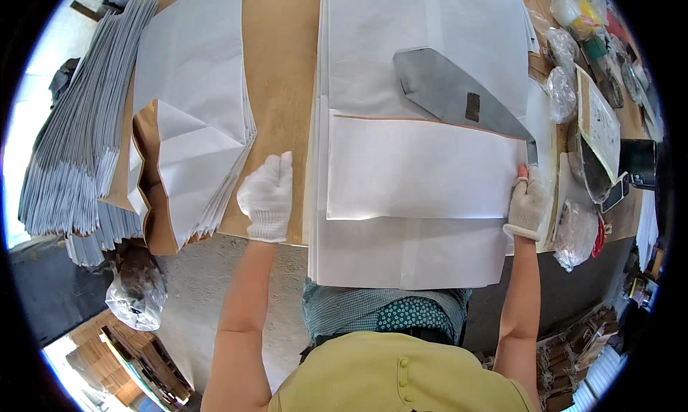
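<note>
A stack of white paper sacks [423, 251] lies in front of me, with the top sheet's folded white flap [423, 168] across it. A flat grey metal plate [451, 86] with a dark rectangular mark lies slantwise on the paper above the flap; its lower edge passes behind the flap's brown rim. My right hand [528, 200], in a white glove with a bare fingertip showing, is closed at the plate's narrow end, beside the flap's right edge. My left hand [266, 197], gloved in white, is open and empty over the brown tabletop [283, 75], left of the stack.
To the left lie fanned white sacks [190, 53], one with its brown-lined mouth gaping, and a thick bundle of folded sheets [82, 132]. Plastic bags [575, 233], a phone [615, 192] and a clipboard-like board [598, 121] crowd the right side. A clear bag [136, 301] hangs below the table's left edge.
</note>
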The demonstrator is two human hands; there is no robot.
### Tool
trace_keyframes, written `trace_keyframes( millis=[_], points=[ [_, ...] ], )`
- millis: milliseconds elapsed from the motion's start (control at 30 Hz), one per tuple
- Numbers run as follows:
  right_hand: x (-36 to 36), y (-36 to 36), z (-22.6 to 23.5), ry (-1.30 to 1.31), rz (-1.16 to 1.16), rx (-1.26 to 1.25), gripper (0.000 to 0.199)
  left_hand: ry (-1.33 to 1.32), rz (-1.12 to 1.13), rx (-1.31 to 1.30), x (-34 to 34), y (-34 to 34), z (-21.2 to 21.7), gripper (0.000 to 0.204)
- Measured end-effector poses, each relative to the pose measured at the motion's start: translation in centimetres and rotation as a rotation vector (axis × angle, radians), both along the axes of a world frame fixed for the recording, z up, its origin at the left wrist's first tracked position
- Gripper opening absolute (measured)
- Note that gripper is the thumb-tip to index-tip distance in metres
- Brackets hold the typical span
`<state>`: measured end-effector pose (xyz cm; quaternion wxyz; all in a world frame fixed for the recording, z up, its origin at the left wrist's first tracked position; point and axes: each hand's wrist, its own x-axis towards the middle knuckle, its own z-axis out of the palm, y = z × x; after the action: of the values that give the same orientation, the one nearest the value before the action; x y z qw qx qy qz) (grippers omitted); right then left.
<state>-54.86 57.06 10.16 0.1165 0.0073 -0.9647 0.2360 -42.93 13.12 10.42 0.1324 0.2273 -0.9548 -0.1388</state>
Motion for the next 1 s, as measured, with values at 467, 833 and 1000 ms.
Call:
trace_keyframes(
  millis=[467,833,1000],
  points=[
    [0.1,-2.6,0.7,-0.109,-0.089,-0.26,0.024,0.151,0.134,0.732,-0.7,5.4,4.1,0.03],
    [-0.1,-3.7,1.2,-0.081,0.061,0.009,0.023,0.037,-0.147,-0.175,-0.8,4.9,0.8,0.012],
    [-0.8,-2.6,1.2,-0.078,0.062,-0.036,0.028,0.298,-0.526,-0.137,-3.5,6.9,-0.4,0.042]
  ],
)
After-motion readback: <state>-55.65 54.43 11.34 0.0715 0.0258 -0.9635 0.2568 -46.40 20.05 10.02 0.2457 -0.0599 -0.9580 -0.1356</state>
